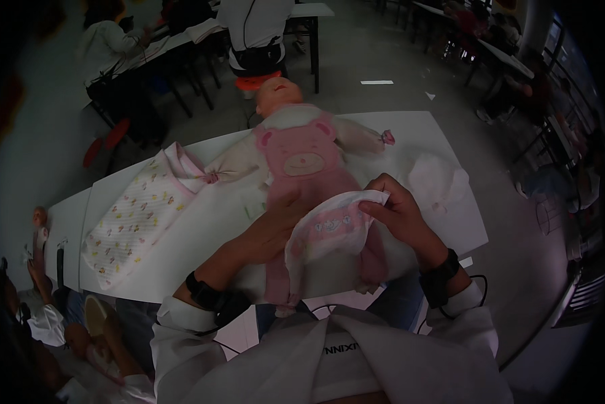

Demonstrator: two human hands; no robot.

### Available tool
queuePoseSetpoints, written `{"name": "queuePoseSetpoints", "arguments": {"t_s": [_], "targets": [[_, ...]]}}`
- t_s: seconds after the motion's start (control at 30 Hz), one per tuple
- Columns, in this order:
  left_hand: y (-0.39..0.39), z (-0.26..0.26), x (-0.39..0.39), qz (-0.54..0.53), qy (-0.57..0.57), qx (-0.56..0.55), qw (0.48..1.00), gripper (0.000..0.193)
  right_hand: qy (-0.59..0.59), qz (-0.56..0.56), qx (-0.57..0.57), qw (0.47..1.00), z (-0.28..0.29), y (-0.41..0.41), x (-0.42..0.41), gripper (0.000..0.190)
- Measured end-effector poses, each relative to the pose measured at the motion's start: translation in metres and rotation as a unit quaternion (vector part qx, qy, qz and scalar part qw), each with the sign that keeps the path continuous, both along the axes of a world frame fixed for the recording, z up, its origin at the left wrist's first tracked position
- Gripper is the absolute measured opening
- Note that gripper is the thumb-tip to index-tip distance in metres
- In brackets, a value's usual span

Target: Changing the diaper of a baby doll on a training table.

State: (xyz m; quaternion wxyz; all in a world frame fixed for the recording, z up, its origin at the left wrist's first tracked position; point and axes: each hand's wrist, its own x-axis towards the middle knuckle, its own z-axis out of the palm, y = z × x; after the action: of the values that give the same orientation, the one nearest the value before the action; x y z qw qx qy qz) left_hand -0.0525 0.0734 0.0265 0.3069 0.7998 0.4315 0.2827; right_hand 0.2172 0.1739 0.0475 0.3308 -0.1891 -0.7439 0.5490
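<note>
A baby doll (302, 151) in a pink outfit with a bear's face lies face up on the white table (221, 207), its head at the far edge and its legs towards me. Above its legs, my right hand (396, 209) pinches the upper right corner of a white and pink disposable diaper (333, 224). My left hand (282, 222) rests behind the diaper's left side, over the doll's lap; its fingertips are partly hidden, so its hold cannot be told.
A cloth with small printed figures (136, 217) lies on the table's left part. A crumpled white item (436, 177) lies on the right. People sit at other tables beyond; at the lower left a person holds another doll (100, 353).
</note>
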Motion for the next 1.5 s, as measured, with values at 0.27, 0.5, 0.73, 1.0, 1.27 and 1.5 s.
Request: {"name": "queuePoseSetpoints", "arguments": {"t_s": [0.27, 0.5, 0.73, 1.0, 1.27, 1.5], "targets": [[-0.022, 0.024, 0.008, -0.002, 0.012, -0.001, 1.0, 0.048, 0.049, -0.026, 0.07, 0.996, -0.021, 0.026, -0.048, 0.018], [-0.029, 0.011, -0.001, 0.214, -0.104, -0.092, 0.967, 0.043, -0.051, 0.087, -0.024, 0.995, -0.01, 0.006, -0.022, 0.072], [-0.025, 0.023, 0.003, 0.07, 0.073, 0.153, 0.983, 0.051, -0.133, 0.043, 0.288, 0.948, -0.003, -0.018, 0.0, 0.059], [-0.027, 0.002, -0.027, 0.072, 0.16, 0.085, 0.981, 0.038, -0.075, -0.086, 0.026, 0.993, -0.034, -0.009, 0.003, 0.021], [0.006, 0.016, -0.002, 0.322, -0.047, -0.019, 0.945, 0.031, 0.066, -0.204, -0.061, 0.975, -0.02, 0.008, -0.048, 0.016], [0.021, -0.003, -0.004, 0.394, -0.046, 0.032, 0.917, 0.034, -0.122, -0.275, 0.103, 0.948, -0.014, 0.015, -0.074, 0.017]]}}
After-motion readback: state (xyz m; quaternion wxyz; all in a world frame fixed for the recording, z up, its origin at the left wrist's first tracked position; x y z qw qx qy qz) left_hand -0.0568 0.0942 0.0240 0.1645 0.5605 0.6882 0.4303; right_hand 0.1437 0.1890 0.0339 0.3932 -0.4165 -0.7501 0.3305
